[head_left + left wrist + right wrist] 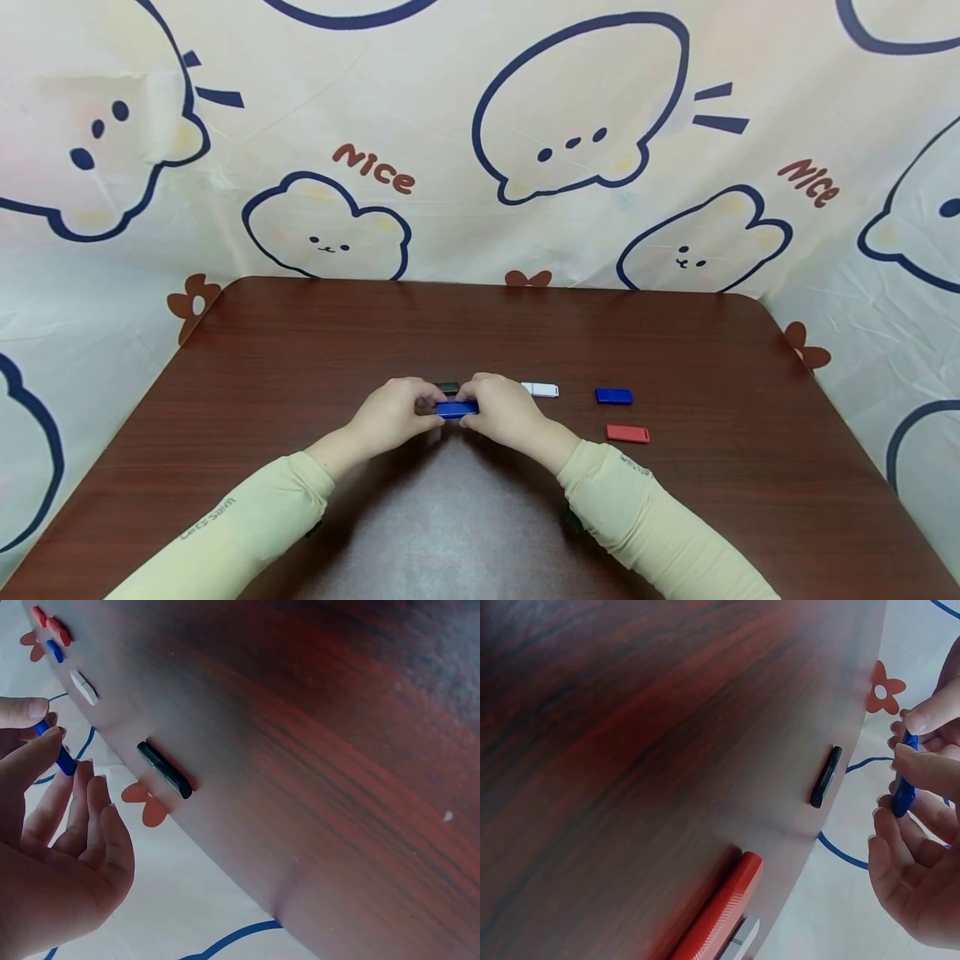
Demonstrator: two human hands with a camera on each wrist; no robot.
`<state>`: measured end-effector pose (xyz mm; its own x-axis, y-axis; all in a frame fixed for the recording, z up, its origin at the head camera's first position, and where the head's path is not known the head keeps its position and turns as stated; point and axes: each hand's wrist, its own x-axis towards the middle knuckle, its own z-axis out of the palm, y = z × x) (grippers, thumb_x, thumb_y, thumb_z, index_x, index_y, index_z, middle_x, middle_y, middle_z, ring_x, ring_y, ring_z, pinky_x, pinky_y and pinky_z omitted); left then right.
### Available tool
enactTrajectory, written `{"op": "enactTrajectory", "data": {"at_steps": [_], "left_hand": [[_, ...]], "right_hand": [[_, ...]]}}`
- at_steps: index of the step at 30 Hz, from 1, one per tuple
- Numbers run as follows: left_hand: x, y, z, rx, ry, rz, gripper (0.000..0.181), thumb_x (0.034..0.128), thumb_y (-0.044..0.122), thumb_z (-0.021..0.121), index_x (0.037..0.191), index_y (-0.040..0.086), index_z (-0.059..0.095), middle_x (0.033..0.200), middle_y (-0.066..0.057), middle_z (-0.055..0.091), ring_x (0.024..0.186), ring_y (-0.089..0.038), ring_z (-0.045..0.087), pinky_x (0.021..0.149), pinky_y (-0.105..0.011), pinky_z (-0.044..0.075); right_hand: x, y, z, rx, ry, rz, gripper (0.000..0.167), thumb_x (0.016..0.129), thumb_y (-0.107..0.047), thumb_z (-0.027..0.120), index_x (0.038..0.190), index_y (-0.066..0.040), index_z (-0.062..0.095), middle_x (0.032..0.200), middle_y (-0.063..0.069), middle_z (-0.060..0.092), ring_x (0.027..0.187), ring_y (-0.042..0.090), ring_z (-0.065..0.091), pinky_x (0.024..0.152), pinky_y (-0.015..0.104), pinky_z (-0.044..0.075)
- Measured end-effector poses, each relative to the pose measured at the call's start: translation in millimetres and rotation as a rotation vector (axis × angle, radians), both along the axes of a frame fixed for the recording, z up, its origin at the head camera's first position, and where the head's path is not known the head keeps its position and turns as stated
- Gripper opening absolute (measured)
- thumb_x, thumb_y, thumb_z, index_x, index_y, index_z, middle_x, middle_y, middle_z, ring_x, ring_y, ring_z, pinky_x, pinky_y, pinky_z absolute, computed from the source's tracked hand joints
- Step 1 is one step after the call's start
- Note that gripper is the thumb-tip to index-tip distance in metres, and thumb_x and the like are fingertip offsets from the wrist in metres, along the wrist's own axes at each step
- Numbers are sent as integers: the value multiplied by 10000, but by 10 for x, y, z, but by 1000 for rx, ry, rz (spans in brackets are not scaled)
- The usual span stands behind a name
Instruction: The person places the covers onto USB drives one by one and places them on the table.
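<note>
A small flat blue stick (457,409), shaped like a USB stick, is held up above the table between both hands. My left hand (392,410) pinches its left end between thumb and fingers. At the other end my right hand (512,410) pinches it in the same way. Both wrist views show the blue stick (65,760) tilted between the fingertips. A black stick (447,388) lies on the table just beyond the hands, partly hidden by them. Beyond the right hand lies a white stick (543,389), its left part covered.
Farther right, another blue stick (613,397) lies on the dark wooden table (337,333), with a red stick (627,433) nearer the front. A printed cloth (450,108) hangs behind the table's far edge and along both sides.
</note>
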<state>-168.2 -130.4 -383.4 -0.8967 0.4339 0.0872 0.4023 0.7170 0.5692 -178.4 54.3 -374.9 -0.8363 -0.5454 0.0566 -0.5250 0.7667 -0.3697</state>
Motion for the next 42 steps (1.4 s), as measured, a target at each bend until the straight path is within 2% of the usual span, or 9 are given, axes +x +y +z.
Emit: {"op": "enactTrajectory", "data": {"at_steps": [5, 11, 20, 25, 29, 35, 42], "left_hand": [[-9, -14, 0, 20, -17, -23, 155, 780, 120, 740, 928, 90, 704, 788, 14, 687, 669, -44, 572, 567, -197, 436], [-15, -22, -3, 37, -6, -42, 159, 777, 107, 740, 927, 64, 708, 781, 4, 690, 683, -53, 591, 588, -190, 448], [-18, -30, 1, 57, -1, -25, 152, 757, 77, 753, 904, 65, 715, 826, -23, 702, 734, -94, 626, 644, -236, 504], [-21, -29, 13, 88, -42, 1, 160, 734, 57, 767, 871, 43, 686, 769, -26, 688, 698, -83, 616, 629, -223, 495], [-17, -30, 22, 88, -59, 13, 146, 731, 77, 776, 842, 57, 683, 753, -13, 679, 690, -72, 601, 612, -204, 476], [-14, -35, 19, 106, -42, -12, 128, 737, 85, 771, 836, 48, 698, 754, -22, 693, 697, -78, 621, 612, -198, 484], [-4, -22, 9, 121, -19, -33, 123, 736, 78, 770, 833, 43, 702, 743, -16, 691, 680, -57, 611, 604, -179, 478]], "right_hand": [[-3, -5, 4, 3, 2, 8, 168, 772, -207, 754, 920, -131, 727, 823, -23, 631, 663, 80, 539, 583, 204, 432], [1, -14, 11, 3, -5, 14, 174, 779, -208, 753, 925, -116, 730, 823, -13, 635, 661, 78, 545, 587, 198, 437], [6, -20, 29, 4, -22, 20, 196, 778, -205, 758, 942, -103, 729, 852, -1, 649, 671, 74, 550, 607, 199, 453], [5, -20, 25, 9, -18, 27, 204, 774, -208, 761, 949, -107, 730, 878, -2, 662, 734, 94, 576, 643, 212, 469], [7, -15, 17, 9, 20, 35, 198, 762, -213, 772, 932, -118, 736, 869, -5, 676, 787, 127, 569, 688, 243, 462], [14, -6, 4, 24, 105, 49, 199, 740, -230, 787, 917, -150, 744, 860, -20, 701, 862, 153, 556, 796, 346, 416], [16, 7, 8, 49, 128, 58, 201, 749, -244, 779, 930, -166, 744, 874, -33, 701, 893, 150, 543, 856, 391, 391]]}}
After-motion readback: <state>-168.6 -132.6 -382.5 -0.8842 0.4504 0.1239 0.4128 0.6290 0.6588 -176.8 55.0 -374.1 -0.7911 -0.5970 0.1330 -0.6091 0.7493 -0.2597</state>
